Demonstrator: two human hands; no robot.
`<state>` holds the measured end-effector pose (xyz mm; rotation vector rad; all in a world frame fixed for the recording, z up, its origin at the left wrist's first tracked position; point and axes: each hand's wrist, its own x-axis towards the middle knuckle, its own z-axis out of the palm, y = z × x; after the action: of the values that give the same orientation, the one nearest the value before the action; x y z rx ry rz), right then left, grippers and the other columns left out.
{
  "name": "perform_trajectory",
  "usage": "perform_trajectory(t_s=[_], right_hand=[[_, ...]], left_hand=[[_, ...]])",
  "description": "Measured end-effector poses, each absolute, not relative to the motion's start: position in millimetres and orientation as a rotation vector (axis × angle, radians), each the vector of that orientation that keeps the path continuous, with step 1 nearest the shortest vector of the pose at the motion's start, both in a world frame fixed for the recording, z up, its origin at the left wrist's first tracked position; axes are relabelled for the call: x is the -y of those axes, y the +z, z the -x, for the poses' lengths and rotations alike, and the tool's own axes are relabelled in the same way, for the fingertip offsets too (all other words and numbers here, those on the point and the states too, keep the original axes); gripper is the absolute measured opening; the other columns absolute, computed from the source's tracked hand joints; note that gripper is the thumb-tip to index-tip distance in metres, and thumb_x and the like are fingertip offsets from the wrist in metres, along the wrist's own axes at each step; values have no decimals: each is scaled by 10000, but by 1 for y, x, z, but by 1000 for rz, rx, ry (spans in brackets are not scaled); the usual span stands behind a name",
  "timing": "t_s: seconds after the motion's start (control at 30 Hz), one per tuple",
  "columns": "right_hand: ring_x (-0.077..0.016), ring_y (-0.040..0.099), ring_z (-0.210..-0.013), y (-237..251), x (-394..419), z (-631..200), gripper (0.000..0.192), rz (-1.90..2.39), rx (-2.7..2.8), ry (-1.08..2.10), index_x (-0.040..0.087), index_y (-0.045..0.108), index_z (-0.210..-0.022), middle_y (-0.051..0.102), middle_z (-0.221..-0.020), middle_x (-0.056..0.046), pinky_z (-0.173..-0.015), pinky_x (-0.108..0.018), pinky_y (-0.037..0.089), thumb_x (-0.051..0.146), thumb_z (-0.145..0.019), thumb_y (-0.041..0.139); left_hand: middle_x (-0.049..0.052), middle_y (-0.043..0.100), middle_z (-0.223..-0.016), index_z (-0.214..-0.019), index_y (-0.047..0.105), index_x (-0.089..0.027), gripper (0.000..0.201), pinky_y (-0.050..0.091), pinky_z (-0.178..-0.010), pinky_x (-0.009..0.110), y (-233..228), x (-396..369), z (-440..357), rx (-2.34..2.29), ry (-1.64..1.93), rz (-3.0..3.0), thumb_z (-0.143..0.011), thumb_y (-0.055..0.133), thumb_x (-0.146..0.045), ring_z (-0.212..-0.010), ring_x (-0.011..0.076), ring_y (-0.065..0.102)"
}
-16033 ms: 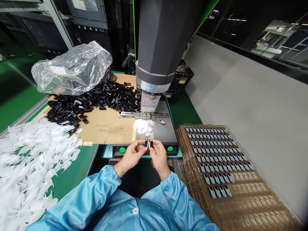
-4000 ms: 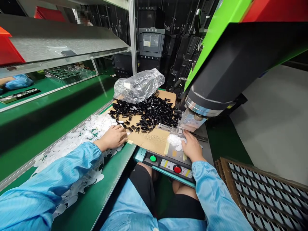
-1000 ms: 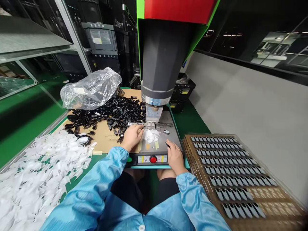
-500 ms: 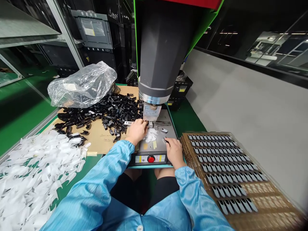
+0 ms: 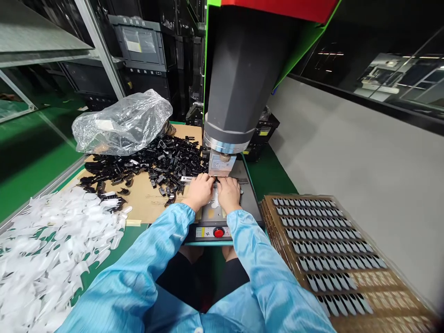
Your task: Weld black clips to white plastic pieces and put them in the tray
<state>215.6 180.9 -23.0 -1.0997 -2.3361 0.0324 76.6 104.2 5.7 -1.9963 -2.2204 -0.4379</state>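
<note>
My left hand [image 5: 200, 190] and my right hand [image 5: 229, 193] rest side by side on the metal bed [image 5: 247, 203] of a press-like machine. Fingers of both are curled in, with the tips at the fixture just below the metal block [image 5: 221, 165] of the machine head [image 5: 229, 106]. Whatever they pinch there is hidden by the fingers. A metal bar [image 5: 187, 179] of the fixture sticks out left of my left hand. White pieces [image 5: 215, 200] lie on the bed between my hands, partly covered by the right one.
Black clip-like parts [image 5: 166, 159] are heaped on cardboard at the left, beside a clear plastic bag [image 5: 121, 122]. White flat pieces [image 5: 52, 249] form a large pile nearer me. Stacked trays [image 5: 274, 236] with rows of grey parts stand at the right. A red button [image 5: 218, 232] fronts the machine.
My right hand has moved left and forward from the bed's right side, where it held a small dark piece, to the fixture beside my left hand. The left hand stays there. The view has shifted slightly.
</note>
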Motion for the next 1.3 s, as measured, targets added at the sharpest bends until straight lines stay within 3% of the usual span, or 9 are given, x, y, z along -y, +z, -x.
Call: perform_trajectory(t_s=[0.27,0.47,0.63,0.7,0.8,0.9,1.0,1.13,1.3], right_hand=[[-307,518,-1284,-15,-174,-248,510,1018,2300,220,250,594,-1479,618,-1422,-114,-1117,-456,459,212,-971,588],[-322,460,-1451,-50,-125,-345,467,1067,2112,231,229,643,-1439,630,-1468,-115,-1238,-568,387,204,-994,504],[-310,343,-1571,-73,-82,-399,611,1253,2232,261,300,577,-1537,560,-1592,-43,-1302,-577,284,144,-947,560],[-294,316,-1587,-77,-80,-407,620,1270,2255,290,339,559,-1553,542,-1611,-11,-1317,-561,253,153,-962,577],[-279,299,-1591,-78,-82,-410,566,1304,2247,318,360,574,-1536,536,-1615,8,-1321,-543,231,177,-1000,570],[-269,278,-1599,-77,-81,-410,534,1311,2245,320,357,574,-1530,535,-1614,13,-1331,-536,198,195,-1021,564],[-268,295,-1592,-77,-79,-410,536,1284,2241,314,355,571,-1530,537,-1613,16,-1330,-530,201,196,-1017,571],[-297,344,-1566,-78,-80,-408,553,1257,2208,302,338,602,-1502,564,-1588,-10,-1311,-574,235,163,-978,577],[-329,386,-1536,-79,-93,-403,490,1200,2152,240,268,652,-1427,604,-1531,-69,-1263,-606,331,165,-960,546]], left_hand=[[174,639,-1297,-1369,636,-193,398,473,-1005,499,21,-100,-71,2265,-431,2017,-1042,515,-384,-1219,354,569],[165,625,-1430,-1476,591,-230,529,474,-1117,501,6,-32,-48,2227,-572,2189,-993,565,-444,-1305,362,585],[88,550,-1598,-1524,557,-370,692,439,-1186,574,-48,46,-21,2213,-410,2430,-849,657,-487,-1448,402,505],[34,490,-1668,-1594,463,-414,794,423,-1179,612,-67,58,-7,2227,-339,2412,-825,639,-504,-1488,419,468],[-126,384,-1729,-1640,271,-558,840,385,-1168,663,-82,63,4,2244,-245,2378,-847,539,-616,-1547,421,381],[-172,395,-1715,-1640,177,-613,871,361,-1160,670,-84,61,6,2275,-178,2370,-833,501,-665,-1563,424,333],[-128,458,-1687,-1635,214,-605,863,363,-1150,683,-77,59,2,2259,-201,2356,-832,528,-621,-1538,439,361],[59,510,-1647,-1622,440,-412,778,422,-1163,622,-56,61,-19,2239,-224,2308,-862,607,-439,-1449,433,482],[95,473,-1667,-1594,507,-388,766,423,-1177,615,-36,59,-41,2302,-257,2261,-856,685,-291,-1468,419,465]])
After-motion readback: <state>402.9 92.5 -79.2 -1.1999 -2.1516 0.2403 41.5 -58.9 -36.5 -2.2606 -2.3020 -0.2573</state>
